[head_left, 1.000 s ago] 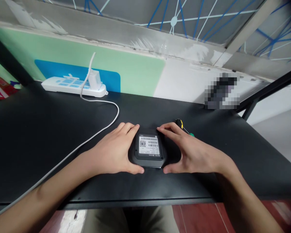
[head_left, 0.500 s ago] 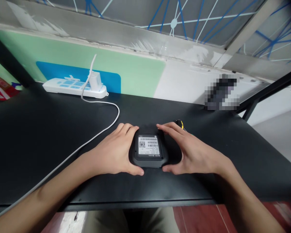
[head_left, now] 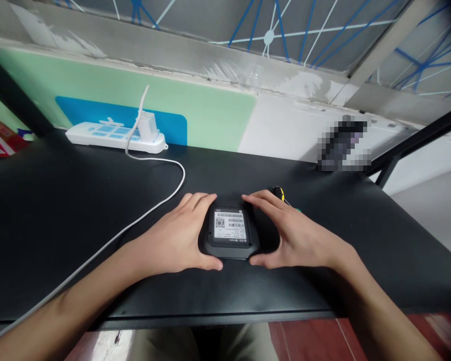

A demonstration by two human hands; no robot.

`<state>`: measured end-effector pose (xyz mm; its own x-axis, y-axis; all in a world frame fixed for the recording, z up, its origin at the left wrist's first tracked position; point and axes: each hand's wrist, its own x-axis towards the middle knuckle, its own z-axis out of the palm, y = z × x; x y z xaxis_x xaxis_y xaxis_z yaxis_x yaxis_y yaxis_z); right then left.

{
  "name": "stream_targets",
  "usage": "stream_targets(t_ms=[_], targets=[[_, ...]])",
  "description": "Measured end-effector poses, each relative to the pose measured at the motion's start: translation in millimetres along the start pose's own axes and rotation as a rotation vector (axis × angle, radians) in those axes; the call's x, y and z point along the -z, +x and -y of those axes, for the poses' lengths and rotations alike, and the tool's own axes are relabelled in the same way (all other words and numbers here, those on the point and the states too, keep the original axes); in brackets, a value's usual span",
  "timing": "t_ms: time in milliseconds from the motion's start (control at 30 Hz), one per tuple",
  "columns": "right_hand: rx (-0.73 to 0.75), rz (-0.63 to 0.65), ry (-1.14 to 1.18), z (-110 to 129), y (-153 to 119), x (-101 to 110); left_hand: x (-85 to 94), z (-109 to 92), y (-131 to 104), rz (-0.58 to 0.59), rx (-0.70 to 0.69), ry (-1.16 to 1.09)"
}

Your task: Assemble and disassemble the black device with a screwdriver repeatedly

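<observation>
A small black box-shaped electronic device (head_left: 232, 250), with a white label carrying a QR code and barcodes, lies label up on the black table. My left hand (head_left: 180, 235) curves around its left side, fingers at the far corner and thumb at the near edge. From the other side my right hand (head_left: 289, 225) holds it the same way, with a gap between palm and device. Just beyond my right hand lies a tool with a black and yellow handle (head_left: 279, 193), partly hidden, perhaps a screwdriver.
A white power strip (head_left: 116, 137) with a white plug (head_left: 147, 126) stands against the wall. Its white cable (head_left: 150, 207) runs across the black table (head_left: 60, 215) towards the near left. A red package (head_left: 3, 138) lies far left; a blurred-out object (head_left: 342, 145) leans back right.
Both hands keep their places around the device, with only a very slight shift of the right thumb inward. The device stays where it was.
</observation>
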<state>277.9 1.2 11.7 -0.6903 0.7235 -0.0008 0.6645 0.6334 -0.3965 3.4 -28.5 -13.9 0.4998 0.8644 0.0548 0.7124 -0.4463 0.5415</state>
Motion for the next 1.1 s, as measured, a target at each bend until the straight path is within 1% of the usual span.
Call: stream_targets(t_ms=[133,233,433,667,767,967,1100], targets=[[0.006,0.021,0.078,-4,2,0,-0.3,0,-1,-0.004,-0.009,-0.007],[0.013,0.010,0.112,-8,2,-1,0.7,-1,-1,-0.011,0.002,-0.030],[0.010,-0.030,0.028,-10,0,-3,1.6,-2,0,-0.018,0.006,-0.078],[0.001,-0.014,-0.031,-7,0,-4,0.8,1,-1,-0.019,-0.009,-0.076],[-0.006,-0.017,-0.008,-5,1,-3,5.7,2,-2,0.012,-0.012,-0.086],[-0.015,-0.024,0.030,-6,0,-2,20.5,4,-8,0.118,-0.026,-0.123],[0.014,-0.038,0.020,-8,1,-3,21.7,6,-8,0.119,-0.052,-0.131]])
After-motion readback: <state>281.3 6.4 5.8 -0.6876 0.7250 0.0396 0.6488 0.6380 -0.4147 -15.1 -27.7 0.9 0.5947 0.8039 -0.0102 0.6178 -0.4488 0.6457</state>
